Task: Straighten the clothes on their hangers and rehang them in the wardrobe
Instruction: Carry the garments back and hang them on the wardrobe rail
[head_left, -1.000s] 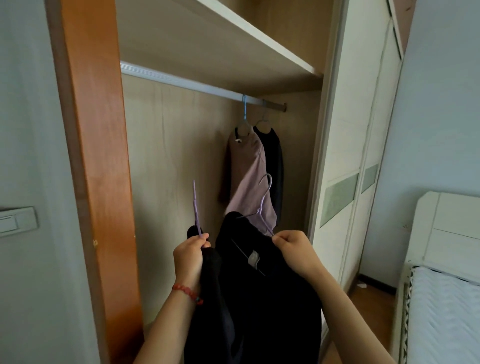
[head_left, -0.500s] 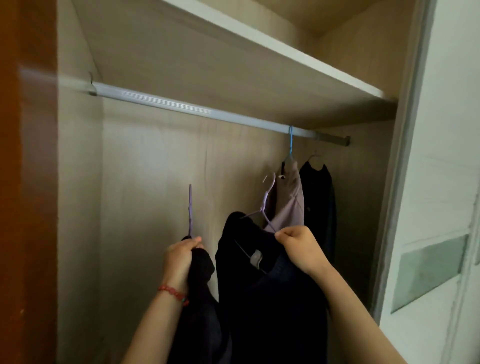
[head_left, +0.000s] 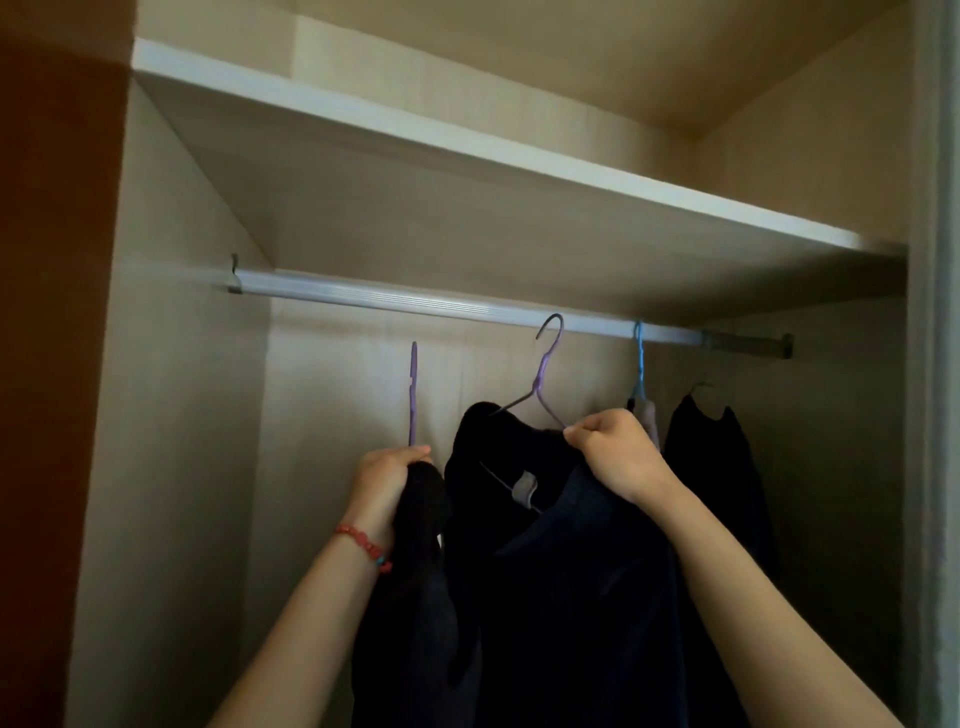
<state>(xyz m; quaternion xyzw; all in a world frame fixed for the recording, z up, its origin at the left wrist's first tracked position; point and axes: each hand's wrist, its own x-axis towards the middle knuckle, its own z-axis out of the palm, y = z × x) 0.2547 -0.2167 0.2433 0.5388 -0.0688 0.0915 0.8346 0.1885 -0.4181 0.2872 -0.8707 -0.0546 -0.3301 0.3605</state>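
My right hand (head_left: 618, 451) grips the shoulder of a purple hanger (head_left: 544, 375) that carries a dark navy garment (head_left: 561, 582). Its hook reaches up to the silver rail (head_left: 415, 301); whether it rests on the rail I cannot tell. My left hand (head_left: 387, 480), with a red bracelet at the wrist, clutches a black garment (head_left: 423, 597) together with a second purple hanger (head_left: 413, 389), whose hook stands upright below the rail. Further right on the rail hang a pinkish garment (head_left: 652, 421) on a blue hanger (head_left: 639, 358) and a black garment (head_left: 717, 467).
A white shelf (head_left: 467, 150) runs just above the rail. The wardrobe's left side wall (head_left: 182, 415) and an orange-brown frame (head_left: 52, 364) stand on the left. A sliding door edge (head_left: 935, 364) bounds the right. The rail's left stretch carries no hangers.
I have moved closer to the wardrobe and both hands have risen. The right hand's hanger hook has gone up from well below the rail to the rail's height.
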